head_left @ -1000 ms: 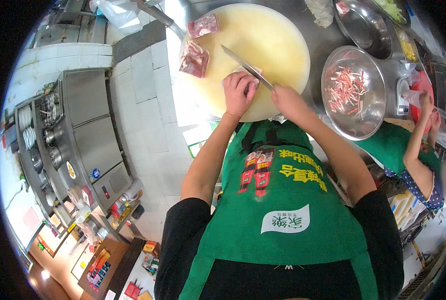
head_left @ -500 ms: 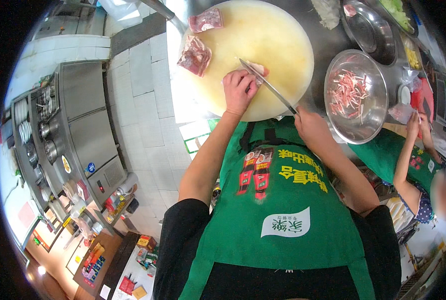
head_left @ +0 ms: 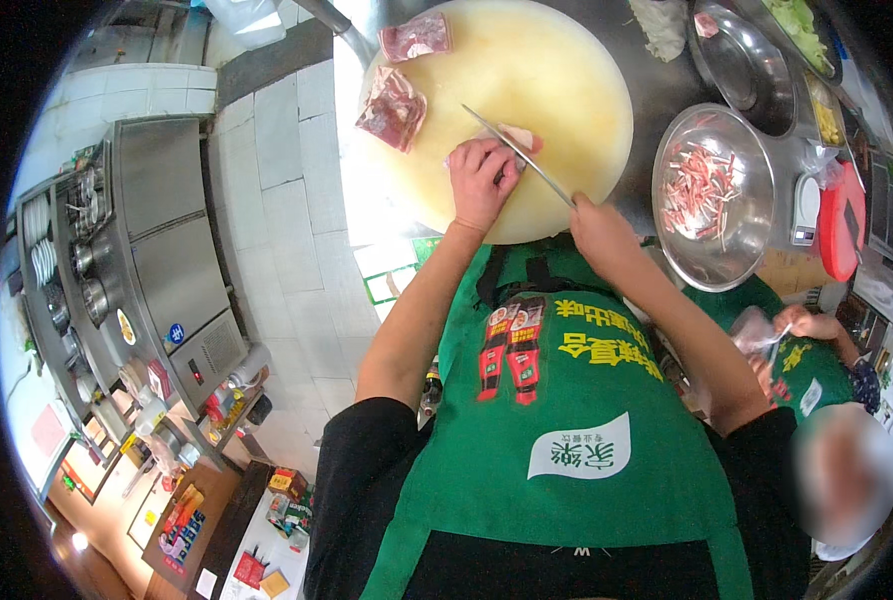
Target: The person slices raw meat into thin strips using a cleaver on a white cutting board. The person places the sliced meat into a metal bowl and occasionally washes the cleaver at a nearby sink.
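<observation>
On a round pale cutting board (head_left: 566,70), my left hand (head_left: 481,185) is closed over a piece of meat (head_left: 522,137), with its fingers curled beside the blade. My right hand (head_left: 606,238) grips a kitchen knife (head_left: 544,176) by the handle. The blade lies slanted across the meat, its tip toward the far left. How deep the edge sits in the meat is hard to tell. Two larger chunks of raw meat, one chunk (head_left: 414,38) at the far edge and another chunk (head_left: 393,110) nearer, rest on the board's left side.
Right of the board stands a steel bowl (head_left: 756,225) with meat strips (head_left: 701,190) in it. Behind it is another steel bowl (head_left: 741,60) holding a small meat piece. A red board (head_left: 842,222) and a white scale (head_left: 805,210) stand farther right. A co-worker (head_left: 816,360) is at the right.
My right hand and the knife have shifted slightly forward and left, so the tip reaches farther over the board. My left hand stays put. The co-worker has moved back from the counter.
</observation>
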`<state>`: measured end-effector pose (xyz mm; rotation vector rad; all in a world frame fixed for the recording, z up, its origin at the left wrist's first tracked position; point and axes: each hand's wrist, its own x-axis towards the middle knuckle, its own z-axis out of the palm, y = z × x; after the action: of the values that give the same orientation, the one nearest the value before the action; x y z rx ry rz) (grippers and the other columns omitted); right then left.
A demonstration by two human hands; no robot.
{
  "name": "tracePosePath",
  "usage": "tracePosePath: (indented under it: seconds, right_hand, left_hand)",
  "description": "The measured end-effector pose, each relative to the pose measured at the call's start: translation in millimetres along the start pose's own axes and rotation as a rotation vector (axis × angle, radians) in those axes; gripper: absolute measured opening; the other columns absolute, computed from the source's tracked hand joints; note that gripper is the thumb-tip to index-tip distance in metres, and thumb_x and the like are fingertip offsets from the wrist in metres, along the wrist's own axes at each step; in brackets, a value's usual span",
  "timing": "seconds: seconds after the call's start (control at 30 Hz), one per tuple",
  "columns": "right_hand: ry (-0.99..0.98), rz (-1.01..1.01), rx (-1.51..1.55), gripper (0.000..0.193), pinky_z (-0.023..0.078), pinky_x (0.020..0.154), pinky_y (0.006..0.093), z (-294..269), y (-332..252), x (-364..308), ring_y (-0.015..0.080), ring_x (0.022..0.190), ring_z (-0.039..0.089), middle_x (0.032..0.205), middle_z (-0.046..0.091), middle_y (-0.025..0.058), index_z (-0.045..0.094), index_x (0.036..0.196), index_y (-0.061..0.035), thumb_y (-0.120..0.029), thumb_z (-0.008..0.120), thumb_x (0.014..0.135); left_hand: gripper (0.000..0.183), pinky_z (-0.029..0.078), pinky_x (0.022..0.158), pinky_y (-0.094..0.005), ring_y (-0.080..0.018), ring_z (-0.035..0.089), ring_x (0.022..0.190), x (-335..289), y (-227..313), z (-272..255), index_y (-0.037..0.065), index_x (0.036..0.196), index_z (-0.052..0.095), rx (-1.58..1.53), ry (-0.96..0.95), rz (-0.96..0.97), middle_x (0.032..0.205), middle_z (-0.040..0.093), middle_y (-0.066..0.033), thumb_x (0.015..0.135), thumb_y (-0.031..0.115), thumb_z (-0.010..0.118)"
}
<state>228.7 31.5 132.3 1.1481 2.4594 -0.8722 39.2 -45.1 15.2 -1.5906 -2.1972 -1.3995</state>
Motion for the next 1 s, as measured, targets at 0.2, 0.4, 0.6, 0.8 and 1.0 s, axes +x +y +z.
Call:
tracePosePath:
  seconds: [0.2, 0.4, 0.6, 0.8, 1.0]
  right_hand:
    - [0.105, -0.132, 0.028, 0.026, 0.051, 0.077, 0.0576, 29.9, -10.5, 76.7, 0.0499, 0.081, 0.065, 0.082, 0.065, 0.0308, 0.058, 0.112, -0.0005, -0.02, 0.049, 0.097]
    - [0.06, -0.081, 0.053, 0.023, 0.052, 0.075, 0.0577, 21.8, 48.4, 5.9, 0.0469, 0.083, 0.067, 0.086, 0.067, 0.028, 0.06, 0.104, -0.0005, -0.021, 0.051, 0.098]
    - [0.113, -0.1, 0.039, 0.022, 0.051, 0.073, 0.059, -0.8, 14.3, -22.7, 0.0479, 0.078, 0.065, 0.081, 0.065, 0.0276, 0.059, 0.105, -0.0024, -0.023, 0.051, 0.099]
    - [0.015, -0.04, 0.023, 0.019, 0.052, 0.072, 0.0582, -25.1, 12.0, -40.9, 0.0463, 0.079, 0.067, 0.08, 0.066, 0.0275, 0.058, 0.104, -0.0016, -0.019, 0.051, 0.098]
    - [0.011, -0.048, -0.017, 0.02, 0.054, 0.076, 0.0569, 10.8, -14.0, 38.6, 0.0468, 0.084, 0.068, 0.083, 0.068, 0.0287, 0.058, 0.105, 0.0002, -0.016, 0.05, 0.095]
  left_hand:
    - [0.021, 0.045, 0.087, -0.0434, -0.0307, 0.058, 0.1, 1.7, 0.7, -1.4, 0.012, 0.091, 0.067, -0.029, -0.007, 0.008, 0.102, 0.064, -0.0058, 0.072, 0.01, 0.076]
    - [0.022, 0.044, 0.086, -0.0425, -0.0292, 0.058, 0.098, -4.9, -1.6, 1.3, 0.013, 0.092, 0.067, -0.051, 0.048, -0.039, 0.101, 0.064, -0.0042, 0.072, 0.009, 0.076]
    - [0.022, 0.045, 0.087, -0.0427, -0.0295, 0.059, 0.098, -1.7, 0.1, 0.7, 0.012, 0.092, 0.066, -0.019, 0.028, -0.003, 0.099, 0.064, -0.0038, 0.072, 0.008, 0.076]
    - [0.023, 0.045, 0.087, -0.0425, -0.0293, 0.059, 0.097, -4.8, -1.8, -0.1, 0.012, 0.091, 0.066, -0.015, 0.039, -0.027, 0.099, 0.065, -0.0037, 0.071, 0.007, 0.076]
    - [0.023, 0.046, 0.087, -0.042, -0.0294, 0.059, 0.096, 4.3, 1.3, -0.7, 0.013, 0.09, 0.067, -0.05, 0.012, -0.03, 0.099, 0.065, -0.0037, 0.07, 0.007, 0.076]
